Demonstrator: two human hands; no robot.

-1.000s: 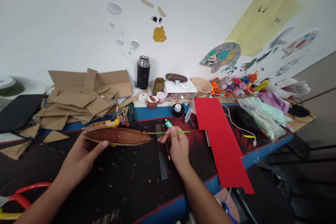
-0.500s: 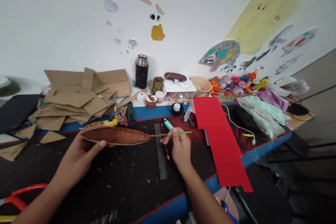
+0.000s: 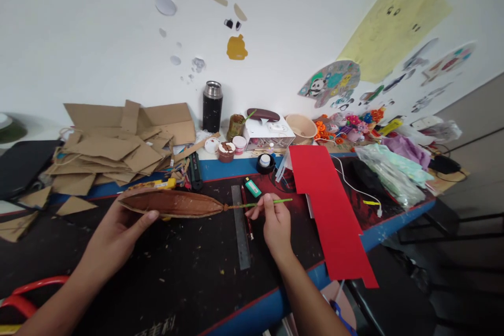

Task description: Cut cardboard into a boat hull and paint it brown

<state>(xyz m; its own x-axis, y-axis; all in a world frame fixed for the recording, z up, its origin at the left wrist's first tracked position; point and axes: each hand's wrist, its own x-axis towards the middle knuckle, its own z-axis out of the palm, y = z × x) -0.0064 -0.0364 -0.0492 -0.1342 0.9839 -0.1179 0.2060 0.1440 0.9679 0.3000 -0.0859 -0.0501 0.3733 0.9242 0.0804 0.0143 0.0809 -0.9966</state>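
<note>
A long, boat-shaped cardboard piece [image 3: 177, 203], brown inside with pale edges, is held up over the dark table mat [image 3: 189, 273]. My left hand [image 3: 129, 223] grips its left end, thumb on the near edge. Between the fingers of my right hand [image 3: 275, 223] is a thin green paintbrush [image 3: 281, 201]. Its brown tip is at the right end of the piece; whether it touches the edge is hard to tell. Under the brush lie a grey ruler [image 3: 241, 236] and a dark red pen [image 3: 249, 220]. A green eraser [image 3: 253, 187] sits just beyond.
Cardboard scraps [image 3: 106, 149] heap at the back left. Along the wall stand a black flask [image 3: 212, 110], an open jar of brown paint [image 3: 226, 153] and a jar of murky water [image 3: 235, 127]. Red card [image 3: 331, 210] lies to the right, red-handled scissors [image 3: 23, 302] at front left.
My right hand and the brush have shifted slightly to the right, the tip moving from the piece's end outward a little. My left hand keeps the piece nearly still.
</note>
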